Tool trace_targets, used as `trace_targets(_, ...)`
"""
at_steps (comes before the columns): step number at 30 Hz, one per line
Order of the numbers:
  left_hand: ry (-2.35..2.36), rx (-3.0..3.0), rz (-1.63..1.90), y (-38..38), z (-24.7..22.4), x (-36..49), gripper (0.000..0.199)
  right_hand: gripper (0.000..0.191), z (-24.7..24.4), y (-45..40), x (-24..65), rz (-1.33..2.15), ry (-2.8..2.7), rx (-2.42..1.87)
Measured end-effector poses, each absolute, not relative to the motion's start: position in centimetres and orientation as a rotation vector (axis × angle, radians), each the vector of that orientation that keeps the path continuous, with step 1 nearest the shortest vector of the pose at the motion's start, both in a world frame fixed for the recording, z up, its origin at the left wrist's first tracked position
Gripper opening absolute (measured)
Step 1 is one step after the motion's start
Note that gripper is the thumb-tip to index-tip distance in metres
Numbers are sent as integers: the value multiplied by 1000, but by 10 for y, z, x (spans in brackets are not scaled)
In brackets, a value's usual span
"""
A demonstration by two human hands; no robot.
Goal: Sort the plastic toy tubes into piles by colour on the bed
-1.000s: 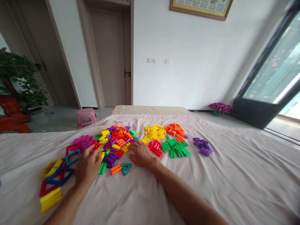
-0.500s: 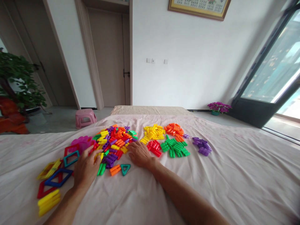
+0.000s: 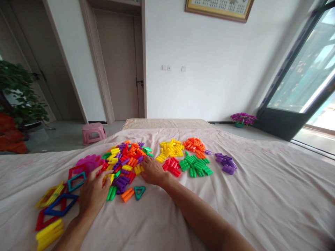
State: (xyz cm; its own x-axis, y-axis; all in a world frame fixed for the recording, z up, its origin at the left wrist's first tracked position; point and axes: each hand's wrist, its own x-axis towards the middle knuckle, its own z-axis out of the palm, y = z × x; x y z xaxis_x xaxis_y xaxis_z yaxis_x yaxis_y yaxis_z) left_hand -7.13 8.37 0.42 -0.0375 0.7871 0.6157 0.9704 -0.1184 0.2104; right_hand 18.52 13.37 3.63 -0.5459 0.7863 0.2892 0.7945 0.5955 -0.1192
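A mixed pile of plastic tube-shaped building pieces [image 3: 125, 162] in several colours lies on the cloth in front of me. At its left edge rests my left hand [image 3: 94, 191], fingers apart, beside a yellow piece. My right hand [image 3: 154, 171] reaches into the right side of the pile, fingers drawn together and pointing down; its fingertips are partly hidden. Sorted by colour to the right are yellow pieces [image 3: 171, 149], orange pieces [image 3: 195, 145], red pieces [image 3: 172, 166], green pieces [image 3: 196, 164] and purple pieces [image 3: 226, 162].
Left of my left hand lie a blue diamond frame [image 3: 61, 204], yellow frames [image 3: 49, 196], a teal square frame [image 3: 76, 181], a pink scalloped piece [image 3: 90, 162] and yellow tubes [image 3: 49, 234]. A teal triangle [image 3: 139, 192] and an orange piece [image 3: 127, 195] sit near the pile. A pink stool [image 3: 94, 133] stands beyond.
My right hand has moved slightly up and its fingers have drawn together at the pile. My left hand stays at the pile's left edge. The view has shifted a little.
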Motion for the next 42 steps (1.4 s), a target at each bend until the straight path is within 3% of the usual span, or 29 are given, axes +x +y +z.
trace_targets(8, -1865, -1952, -915, 84, 4, -71, 32, 19, 39, 130, 204, 155, -2426, -1209)
trace_targets(22, -1834, -1941, -927, 83, 6, -69, 32, 38, 43, 175, 291, -52, -1580, -1605)
trace_targets(30, -1847, -1946, -919, 84, 3, -71, 31, 21, 44, 141, 222, 130, -2125, -1223)
trace_targets(37, -1863, -1945, -946, 85, 1, -71, 30, 43, 30, 119, 179, 168, -2471, -1034)
trace_targets(42, -1893, -1942, -935, 84, 2, -70, 30, 29, 28, 117, 176, 154, -2507, -1016)
